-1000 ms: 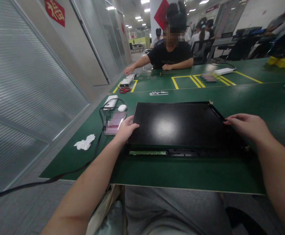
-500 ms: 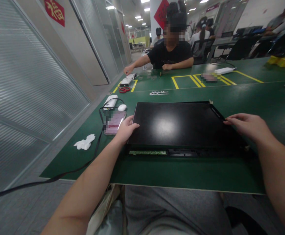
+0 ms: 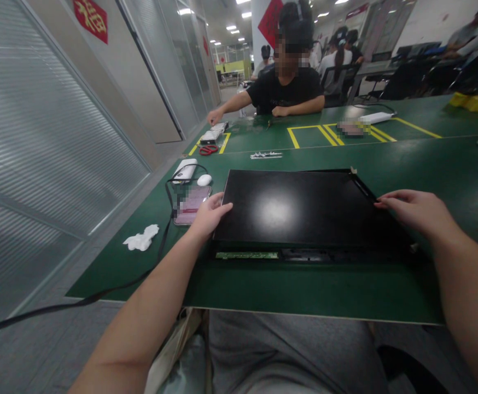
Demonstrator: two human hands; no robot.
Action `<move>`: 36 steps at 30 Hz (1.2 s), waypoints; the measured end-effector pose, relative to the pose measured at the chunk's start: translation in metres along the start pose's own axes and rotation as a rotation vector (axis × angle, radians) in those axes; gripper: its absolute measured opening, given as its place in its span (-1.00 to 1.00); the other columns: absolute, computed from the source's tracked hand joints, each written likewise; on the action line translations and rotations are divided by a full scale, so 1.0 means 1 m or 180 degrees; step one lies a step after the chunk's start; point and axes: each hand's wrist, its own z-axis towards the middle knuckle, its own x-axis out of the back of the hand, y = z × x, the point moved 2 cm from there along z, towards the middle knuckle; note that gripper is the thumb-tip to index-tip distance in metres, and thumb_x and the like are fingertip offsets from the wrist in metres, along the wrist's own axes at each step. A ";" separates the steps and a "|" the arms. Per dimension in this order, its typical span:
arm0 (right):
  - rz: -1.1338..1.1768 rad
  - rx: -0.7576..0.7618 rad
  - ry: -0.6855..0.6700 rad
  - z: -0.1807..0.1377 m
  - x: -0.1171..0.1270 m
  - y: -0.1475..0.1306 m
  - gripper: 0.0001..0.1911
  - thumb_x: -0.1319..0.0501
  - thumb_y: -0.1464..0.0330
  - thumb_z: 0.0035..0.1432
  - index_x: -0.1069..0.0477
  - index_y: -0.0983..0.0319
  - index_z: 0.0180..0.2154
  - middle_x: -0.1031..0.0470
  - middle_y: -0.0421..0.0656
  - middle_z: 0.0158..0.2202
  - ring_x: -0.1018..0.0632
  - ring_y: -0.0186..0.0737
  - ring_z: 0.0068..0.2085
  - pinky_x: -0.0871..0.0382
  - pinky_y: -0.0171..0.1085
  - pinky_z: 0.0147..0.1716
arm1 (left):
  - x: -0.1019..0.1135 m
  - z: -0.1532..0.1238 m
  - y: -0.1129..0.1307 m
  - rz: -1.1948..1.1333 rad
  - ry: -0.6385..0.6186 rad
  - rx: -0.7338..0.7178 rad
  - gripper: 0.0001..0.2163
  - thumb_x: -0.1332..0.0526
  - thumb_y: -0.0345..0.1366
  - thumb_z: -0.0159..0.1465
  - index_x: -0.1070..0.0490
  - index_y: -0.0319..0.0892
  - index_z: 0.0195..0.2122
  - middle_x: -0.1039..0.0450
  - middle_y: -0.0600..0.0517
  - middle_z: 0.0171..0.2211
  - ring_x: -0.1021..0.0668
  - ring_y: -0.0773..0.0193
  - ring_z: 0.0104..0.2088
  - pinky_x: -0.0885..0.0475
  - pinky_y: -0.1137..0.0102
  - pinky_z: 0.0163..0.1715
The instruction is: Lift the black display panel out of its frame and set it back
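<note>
Sitting at a green tabletop, with grey trousers at six o'clock, taking the glossy black display panel as the dial's centre. Trailing off past eight o'clock over the near edge, a black cable. Exposed just below the panel, between seven and eight o'clock, a narrow green circuit board along the near side of a black frame. Showing also at the frame's right side and far right corner, beyond the panel lying over it, face up; cannot tell whether seated in it or slightly raised.

Between eight and nine o'clock, well apart, a crumpled white tissue. At nine, gripping the panel's left edge with the left hand, thumb on top. At three, pinching the frame's right rail with the thumb and fingertips of the right hand.

Just past the left hand, a smartphone, partly blurred out; then, toward ten, a white oval object near a white rectangular device. At eleven, thin pale strips; farther out at ten, red-handled scissors. Around twelve, yellow tape lines and, facing across, a co-worker in a black T-shirt.
</note>
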 end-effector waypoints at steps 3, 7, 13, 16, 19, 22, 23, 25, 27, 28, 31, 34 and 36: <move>0.0014 -0.0008 -0.0023 0.000 0.000 0.000 -0.74 -0.08 0.21 -0.20 -0.46 0.14 -0.46 -0.45 -0.20 -0.51 -0.38 -0.27 -0.49 -0.17 -0.27 -0.53 | 0.006 0.003 -0.001 0.0225 0.0038 -0.0125 -0.48 -0.43 -0.30 -0.03 -0.46 -0.23 0.01 -0.55 -0.15 0.00 -0.56 0.00 0.01 -0.46 0.16 0.02; 0.0010 -0.0039 -0.0055 0.002 -0.001 0.001 -0.74 -0.08 0.20 -0.19 -0.46 0.14 -0.47 -0.46 -0.20 -0.51 -0.39 -0.26 -0.49 -0.18 -0.26 -0.53 | 0.014 0.009 -0.006 0.0762 0.0174 -0.0383 -0.51 -0.44 -0.27 -0.05 -0.52 -0.22 -0.04 -0.49 -0.15 0.04 -0.50 -0.03 0.07 -0.39 0.12 0.10; 0.0222 -0.0135 -0.0175 -0.001 0.000 -0.001 -0.70 -0.06 0.17 -0.20 -0.45 0.14 -0.44 -0.47 -0.20 -0.46 -0.37 -0.29 -0.54 -0.20 -0.26 -0.57 | 0.018 0.015 -0.013 0.1291 0.0306 -0.0622 -0.62 -0.43 -0.28 -0.06 -0.57 -0.17 -0.17 -0.46 -0.10 -0.01 -0.45 0.00 0.09 -0.34 0.15 0.13; 0.0340 -0.0196 -0.0225 -0.003 0.001 -0.002 -0.67 -0.07 0.15 -0.22 -0.45 0.15 -0.42 -0.47 -0.18 -0.44 -0.35 -0.31 -0.57 -0.21 -0.25 -0.60 | 0.016 0.015 -0.014 0.1290 0.0233 -0.0573 -0.68 -0.42 -0.29 -0.06 -0.58 -0.16 -0.23 -0.50 -0.06 -0.13 -0.49 0.01 0.00 -0.38 0.17 0.06; 0.0476 -0.0200 -0.0254 -0.003 0.001 -0.002 -0.66 -0.07 0.15 -0.23 -0.45 0.16 -0.41 -0.48 -0.16 -0.42 -0.35 -0.30 -0.55 -0.21 -0.26 -0.62 | 0.015 0.014 -0.014 0.1359 0.0151 -0.0540 -0.72 -0.40 -0.28 -0.06 -0.57 -0.15 -0.27 -0.51 -0.03 -0.20 -0.52 0.04 -0.09 -0.39 0.19 0.00; 0.0659 -0.0193 -0.0282 -0.004 0.000 -0.002 -0.66 -0.07 0.16 -0.23 -0.44 0.17 -0.41 -0.48 -0.15 -0.40 -0.38 -0.26 -0.47 -0.21 -0.29 -0.63 | 0.014 0.014 -0.013 0.1437 -0.0007 -0.0565 -0.74 -0.39 -0.27 -0.05 -0.57 -0.15 -0.30 -0.51 0.01 -0.25 -0.52 0.06 -0.14 -0.39 0.21 -0.01; 0.0695 -0.0194 -0.0286 -0.004 0.000 -0.002 -0.66 -0.07 0.16 -0.23 -0.44 0.17 -0.41 -0.48 -0.14 -0.40 -0.39 -0.25 -0.45 -0.20 -0.30 -0.63 | 0.014 0.015 -0.013 0.1454 -0.0021 -0.0584 -0.75 -0.39 -0.27 -0.05 -0.57 -0.15 -0.30 -0.51 0.02 -0.25 -0.52 0.06 -0.14 -0.39 0.22 -0.01; 0.0736 -0.0205 -0.0290 -0.004 0.001 -0.003 -0.66 -0.07 0.16 -0.24 -0.44 0.18 -0.41 -0.48 -0.13 -0.39 -0.39 -0.24 -0.43 -0.20 -0.30 -0.63 | 0.015 0.016 -0.014 0.1488 -0.0003 -0.0612 -0.76 -0.38 -0.28 -0.05 -0.57 -0.15 -0.31 -0.51 0.01 -0.23 -0.52 0.07 -0.14 -0.39 0.22 -0.01; 0.0737 -0.0219 -0.0289 -0.005 0.001 -0.004 -0.66 -0.07 0.15 -0.24 -0.44 0.19 -0.42 -0.48 -0.12 -0.39 -0.39 -0.25 -0.45 -0.20 -0.30 -0.63 | 0.016 0.017 -0.015 0.1567 0.0046 -0.0619 -0.77 -0.38 -0.28 -0.05 -0.57 -0.15 -0.31 -0.50 -0.01 -0.17 -0.52 0.05 -0.11 -0.38 0.20 0.01; 0.0721 -0.0226 -0.0282 -0.005 0.002 -0.004 -0.65 -0.07 0.15 -0.24 -0.44 0.19 -0.42 -0.48 -0.11 -0.39 -0.38 -0.25 -0.46 -0.20 -0.30 -0.63 | 0.016 0.018 -0.016 0.1634 0.0100 -0.0625 -0.76 -0.38 -0.29 -0.05 -0.58 -0.15 -0.31 -0.49 -0.04 -0.11 -0.51 0.03 -0.08 -0.36 0.18 0.04; 0.0690 -0.0267 -0.0263 -0.004 0.001 -0.003 -0.66 -0.08 0.15 -0.24 -0.44 0.18 -0.44 -0.48 -0.12 -0.39 -0.37 -0.27 -0.48 -0.19 -0.30 -0.64 | 0.017 0.018 -0.016 0.1867 0.0274 -0.0639 -0.73 -0.38 -0.30 -0.05 -0.58 -0.17 -0.27 -0.41 -0.11 0.07 -0.46 -0.04 0.06 -0.28 0.11 0.15; 0.0789 -0.0257 -0.0278 -0.003 -0.001 -0.001 -0.68 -0.08 0.16 -0.23 -0.43 0.18 -0.44 -0.48 -0.12 -0.40 -0.38 -0.26 -0.46 -0.18 -0.33 -0.65 | 0.017 0.017 -0.015 0.1983 0.0293 -0.0641 -0.72 -0.39 -0.31 -0.04 -0.59 -0.19 -0.25 -0.38 -0.16 0.11 -0.42 -0.08 0.13 -0.23 0.08 0.21; 0.0804 -0.0249 -0.0288 -0.002 -0.002 0.001 -0.69 -0.08 0.16 -0.23 -0.43 0.18 -0.43 -0.48 -0.12 -0.41 -0.36 -0.29 -0.49 -0.17 -0.33 -0.66 | 0.017 0.016 -0.015 0.1968 0.0303 -0.0655 -0.73 -0.39 -0.32 -0.04 -0.59 -0.18 -0.26 -0.39 -0.16 0.10 -0.41 -0.08 0.14 -0.22 0.08 0.22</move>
